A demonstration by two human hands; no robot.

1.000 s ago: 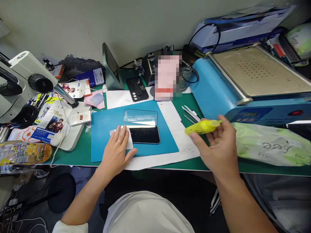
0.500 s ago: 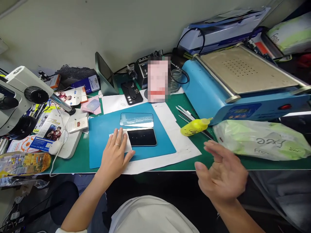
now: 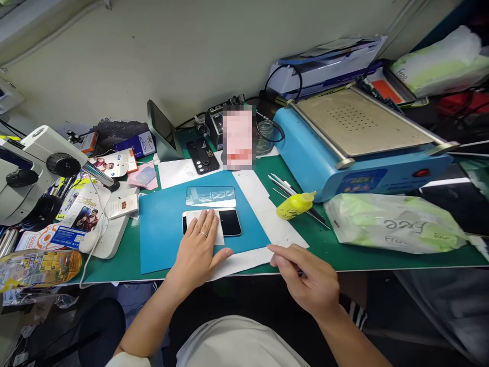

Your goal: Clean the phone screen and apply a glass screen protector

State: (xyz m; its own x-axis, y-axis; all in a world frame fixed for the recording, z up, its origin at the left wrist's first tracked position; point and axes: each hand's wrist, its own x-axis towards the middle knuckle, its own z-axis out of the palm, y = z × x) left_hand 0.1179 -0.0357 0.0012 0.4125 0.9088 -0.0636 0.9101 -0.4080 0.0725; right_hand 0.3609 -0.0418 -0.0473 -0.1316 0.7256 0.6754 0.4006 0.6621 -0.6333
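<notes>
My left hand (image 3: pixel 198 250) lies flat with fingers stretched out, pressing a white wipe (image 3: pixel 220 235) onto the dark screen of a phone (image 3: pixel 231 223). The wipe and hand cover the phone's middle; its right end and a sliver of its left end show. Just behind the phone, a clear screen protector (image 3: pixel 211 195) with a dark border rests on the blue mat (image 3: pixel 160 224). My right hand (image 3: pixel 307 275) hovers by the table's front edge, fingers curled in and index finger pointing left, with nothing visible in it.
Right of the mat lie a yellow squeeze bottle (image 3: pixel 294 205), tweezers (image 3: pixel 280 184) and a wipes pack (image 3: pixel 397 223). A blue heating-plate machine (image 3: pixel 313 158) stands behind them. At left are a microscope (image 3: pixel 49 158) and packaging; a black phone case (image 3: pixel 202 157) lies at the back.
My left hand has slid the wipe rightward from the phone's left end to its middle. My right hand has moved left, and its fingers have curled in. The view has shifted slightly.
</notes>
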